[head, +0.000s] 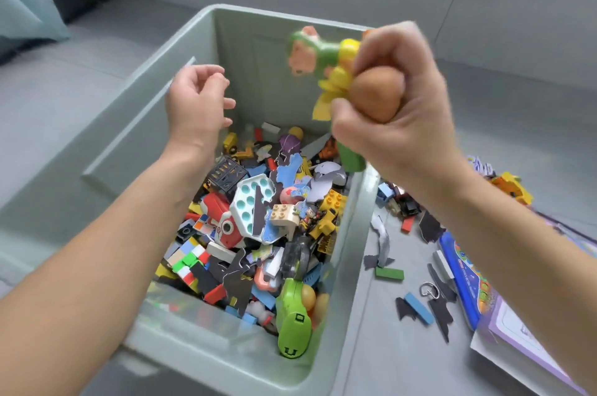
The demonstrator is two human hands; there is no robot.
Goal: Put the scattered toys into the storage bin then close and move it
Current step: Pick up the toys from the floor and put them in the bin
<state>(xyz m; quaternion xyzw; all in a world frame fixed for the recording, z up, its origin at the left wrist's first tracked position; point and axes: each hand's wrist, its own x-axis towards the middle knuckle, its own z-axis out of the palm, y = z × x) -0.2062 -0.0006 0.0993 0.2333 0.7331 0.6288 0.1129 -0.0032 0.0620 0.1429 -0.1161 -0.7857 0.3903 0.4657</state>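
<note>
The storage bin is filling up, the right hand is clutching a handful of toys over its 2 o'clock rim, the left hand is hanging relaxed and empty, and scattered pieces are lying on the floor at 4 o'clock (closing and moving are yet to come).

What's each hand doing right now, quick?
Left hand: open, holding nothing, above the storage bin.
Right hand: closed around a brown ball and green-and-yellow toys.
</note>
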